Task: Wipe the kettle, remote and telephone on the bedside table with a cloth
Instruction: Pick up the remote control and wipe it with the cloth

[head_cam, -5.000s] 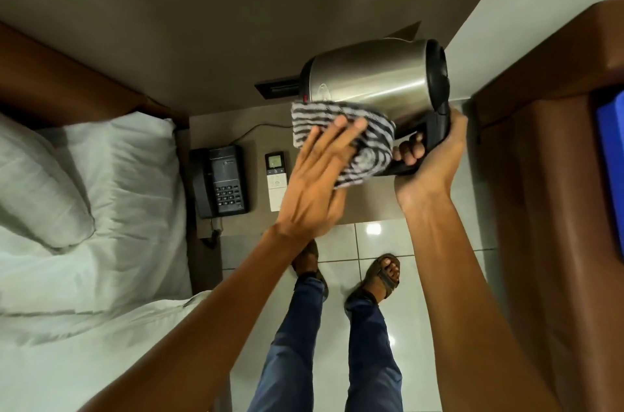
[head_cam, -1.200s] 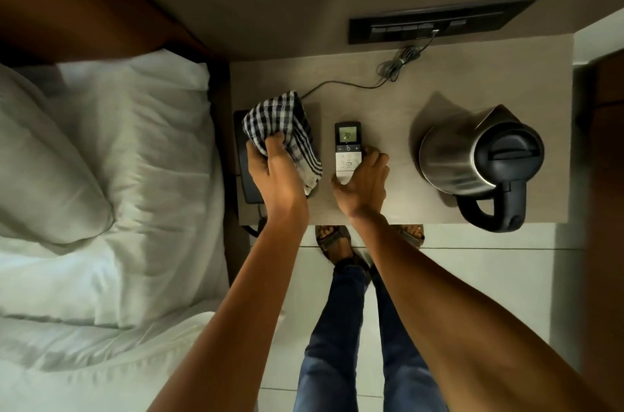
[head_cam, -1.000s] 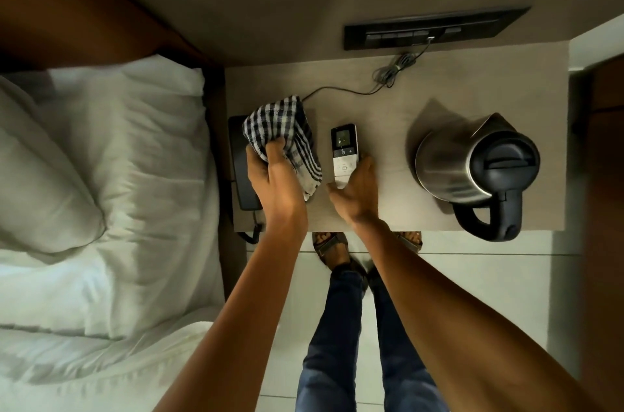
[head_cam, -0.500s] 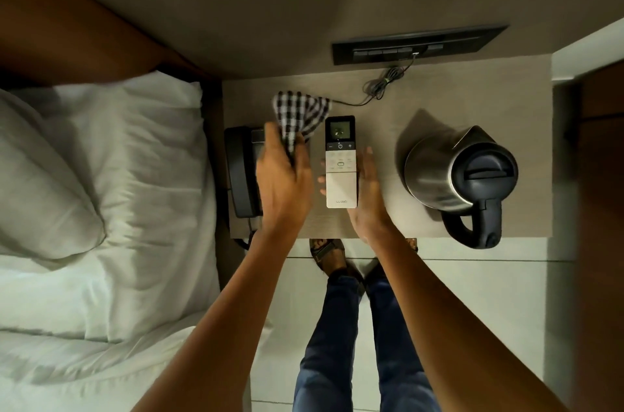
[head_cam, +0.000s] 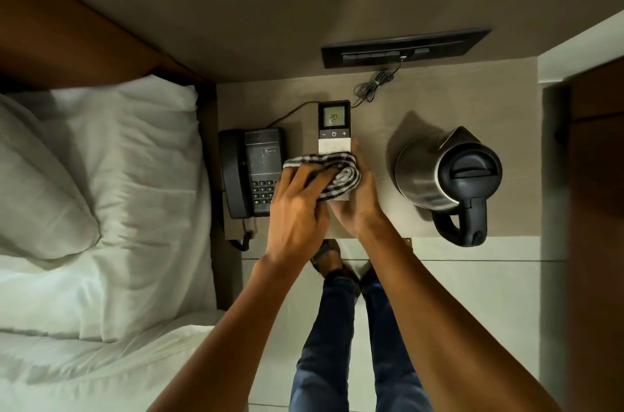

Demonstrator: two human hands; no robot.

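Observation:
My left hand [head_cam: 297, 209] presses the checked cloth [head_cam: 326, 175] across the lower half of the white remote [head_cam: 333, 128]. The remote's lit screen end sticks out beyond the cloth. My right hand [head_cam: 359, 205] cups the remote from the right and underneath, holding it over the bedside table [head_cam: 378, 97]. The black telephone [head_cam: 251, 172] lies on the table's left side, just left of my left hand. The steel kettle [head_cam: 445, 175] with a black lid and handle stands upright on the table's right side.
A bed with a white pillow [head_cam: 40, 182] and sheets borders the table on the left. A dark switch panel [head_cam: 405, 48] sits on the wall behind, with a coiled cord [head_cam: 373, 87] below it. A brown panel [head_cam: 597, 209] rises at the right. My legs stand on a tiled floor.
The kettle, held and wiped five seconds ago, now stands on the table. My right hand took up the remote, and my left hand brought the cloth from the telephone side down onto it.

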